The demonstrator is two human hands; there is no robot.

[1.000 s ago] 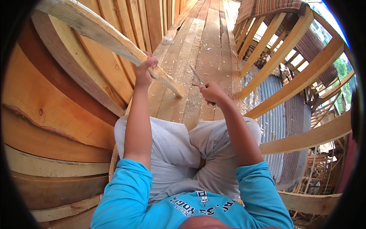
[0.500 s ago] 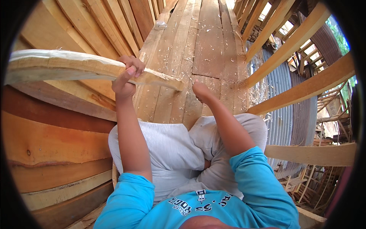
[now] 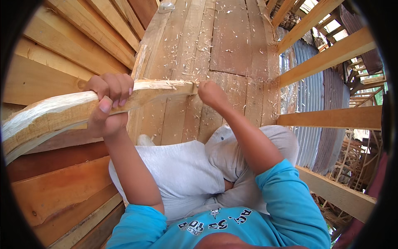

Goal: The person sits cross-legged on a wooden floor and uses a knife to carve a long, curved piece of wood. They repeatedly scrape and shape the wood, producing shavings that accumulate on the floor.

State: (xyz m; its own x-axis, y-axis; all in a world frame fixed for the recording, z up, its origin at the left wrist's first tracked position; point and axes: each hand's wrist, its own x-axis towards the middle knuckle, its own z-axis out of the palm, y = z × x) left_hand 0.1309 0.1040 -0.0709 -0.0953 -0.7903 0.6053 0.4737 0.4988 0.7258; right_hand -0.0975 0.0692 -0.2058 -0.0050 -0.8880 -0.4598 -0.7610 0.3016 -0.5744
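A long curved piece of timber (image 3: 62, 110), pale and freshly shaved along its top, reaches in from the left rim and narrows to a squared end. Around it, a little way back from that end, my left hand (image 3: 110, 103) is wrapped with fingers over the top and thumb on the near side. My right hand (image 3: 212, 94) is a closed fist right at the timber's tip. Whatever that fist holds, if anything, is hidden by the fingers.
Curled shavings (image 3: 226, 50) litter the plank floor (image 3: 182, 120) under the timber. Upright ribs and planks (image 3: 62, 166) wall the left side. Slanting beams (image 3: 331, 118) stand at the right, with corrugated sheets (image 3: 309, 95) beyond. My bent legs (image 3: 174, 166) fill the near middle.
The timber looks closer and larger, and my left hand has come left and nearer. My right fist has moved in against the timber's tip. The whole view has shifted slightly.
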